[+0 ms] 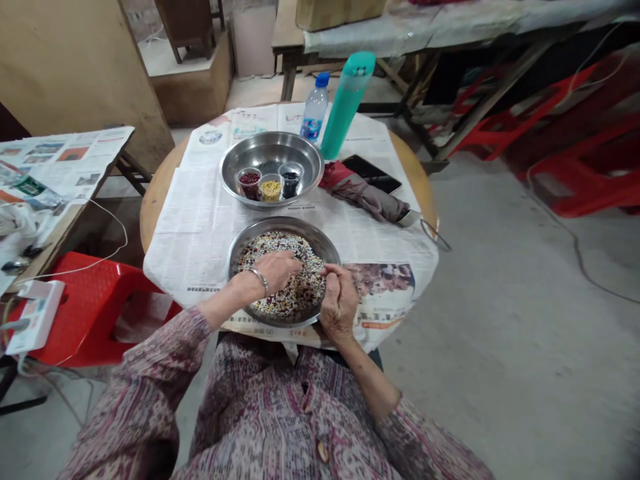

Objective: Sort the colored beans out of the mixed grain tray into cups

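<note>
Grains point(290, 293), mixed white, yellow and dark-red, lie beneath the left hand point(280, 272) in a round silver steel bowl point(316, 236); right hand point(340, 301) at rim; either grip unclear; leaning could spill them.

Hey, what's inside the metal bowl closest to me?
The near bowl holds mixed white, yellow and dark grains. Your left hand hides some; whatever lies beneath the top layer can't be seen.

Two bowls point(320, 241) and three cups point(271, 195) are visible.
</note>
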Tool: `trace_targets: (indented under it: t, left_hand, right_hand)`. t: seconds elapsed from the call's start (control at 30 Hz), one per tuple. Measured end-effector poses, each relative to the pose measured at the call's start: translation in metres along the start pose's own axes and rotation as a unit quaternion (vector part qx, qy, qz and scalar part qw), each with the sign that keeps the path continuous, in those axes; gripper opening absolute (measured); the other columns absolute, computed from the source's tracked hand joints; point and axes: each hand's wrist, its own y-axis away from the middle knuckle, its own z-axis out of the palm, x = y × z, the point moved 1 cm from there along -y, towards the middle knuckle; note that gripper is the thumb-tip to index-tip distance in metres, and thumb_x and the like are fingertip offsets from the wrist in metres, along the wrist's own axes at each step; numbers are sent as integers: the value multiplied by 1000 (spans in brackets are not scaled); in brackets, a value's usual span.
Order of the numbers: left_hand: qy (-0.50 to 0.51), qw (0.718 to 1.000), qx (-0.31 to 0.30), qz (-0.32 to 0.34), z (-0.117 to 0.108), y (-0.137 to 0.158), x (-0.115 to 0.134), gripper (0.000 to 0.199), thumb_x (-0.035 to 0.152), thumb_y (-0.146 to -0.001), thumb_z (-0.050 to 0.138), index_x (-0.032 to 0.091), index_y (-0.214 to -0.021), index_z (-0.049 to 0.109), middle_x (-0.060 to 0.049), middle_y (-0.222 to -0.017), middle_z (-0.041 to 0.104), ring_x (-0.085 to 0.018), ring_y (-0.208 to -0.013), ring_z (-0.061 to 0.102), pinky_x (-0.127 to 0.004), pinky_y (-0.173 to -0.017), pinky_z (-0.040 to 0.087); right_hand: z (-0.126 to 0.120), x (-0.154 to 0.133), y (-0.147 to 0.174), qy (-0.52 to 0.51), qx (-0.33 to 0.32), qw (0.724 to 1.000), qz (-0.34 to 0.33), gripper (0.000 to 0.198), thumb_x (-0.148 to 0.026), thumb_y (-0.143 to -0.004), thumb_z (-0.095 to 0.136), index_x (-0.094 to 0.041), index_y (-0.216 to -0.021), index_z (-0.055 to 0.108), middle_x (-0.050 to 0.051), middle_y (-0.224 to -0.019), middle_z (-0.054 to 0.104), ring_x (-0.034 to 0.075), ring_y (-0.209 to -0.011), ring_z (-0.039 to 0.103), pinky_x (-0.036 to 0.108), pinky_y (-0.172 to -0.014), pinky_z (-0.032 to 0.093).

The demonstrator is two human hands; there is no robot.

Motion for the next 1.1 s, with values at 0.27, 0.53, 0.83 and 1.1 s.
trace_targets:
  t: [0.27, 0.53, 0.83, 1.1]
  left_hand:
    - [17, 996, -26, -86, 15, 63, -5, 27, 31, -84, 69, 22, -109, 62, -6, -115, 55, -22, -102, 60, -34, -87, 53]
    - [28, 997, 64, -15, 23, 20, 19, 34, 17, -95, 45, 27, -125, 57, -5, -129, 52, -20, -112, 55, -32, -93, 52]
    - [25, 998, 46, -45, 16, -20, 3, 39, 22, -82, 65, 24, -121, 62, -9, -126, 54, -27, -113, 53, -40, -98, 48]
    - [4, 997, 7, -79, 7, 16, -12, 23, 7, -85, 51, 18, -96, 69, -8, -102, 62, -20, -91, 63, -31, -80, 53]
  right_hand:
    - [0, -1, 0, 8, -6, 1000, -10, 28, -33, -99, 38, -19, -105, 61, 6, -97, 64, 19, -92, 60, 36, -87, 46]
    - [1, 1, 0, 15, -7, 1000, -13, 28, -35, -98, 39, -19, -105, 61, 7, -96, 65, 20, -91, 61, 37, -86, 46]
    - [1, 2, 1, 15, -9, 1000, -7, 29, -35, -97, 40, -19, -106, 61, 7, -97, 66, 20, -91, 61, 37, -87, 47]
    - [0, -2, -1, 16, -15, 1000, -4, 28, -35, -96, 41, -19, -106, 62, 7, -97, 67, 20, -90, 61, 39, -87, 48]
